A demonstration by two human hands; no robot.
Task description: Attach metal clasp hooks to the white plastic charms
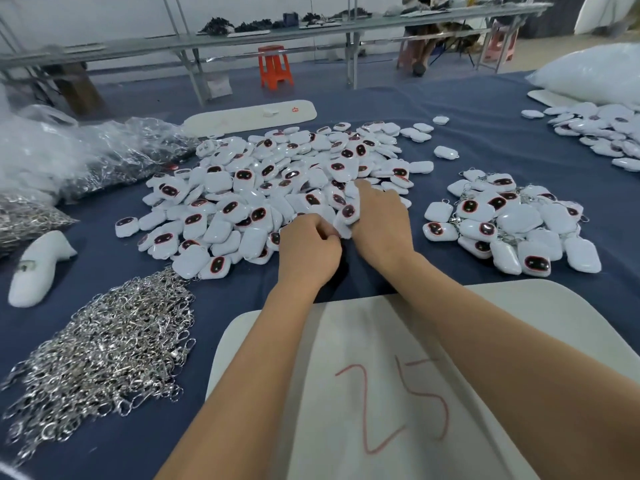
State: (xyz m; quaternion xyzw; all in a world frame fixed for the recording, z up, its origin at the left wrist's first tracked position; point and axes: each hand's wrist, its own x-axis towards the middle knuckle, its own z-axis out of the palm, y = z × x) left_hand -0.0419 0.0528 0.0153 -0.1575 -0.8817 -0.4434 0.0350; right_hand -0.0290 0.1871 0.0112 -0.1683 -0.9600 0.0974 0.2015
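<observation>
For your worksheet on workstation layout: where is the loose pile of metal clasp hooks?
In the head view, the clasp hooks lie lower left on the blue cloth, left of the left hand.

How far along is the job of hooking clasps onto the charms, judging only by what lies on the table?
Done: the small pile of charms at right shows metal chains among them. In hand: the right hand holds one charm while the left hand pinches at its edge. Left: the large middle pile and a heap of loose clasps, so most remains.

Likely assembly workshop: heaped charms point(277, 181), hook pile point(104, 344), long workbenches point(242, 38).
</observation>
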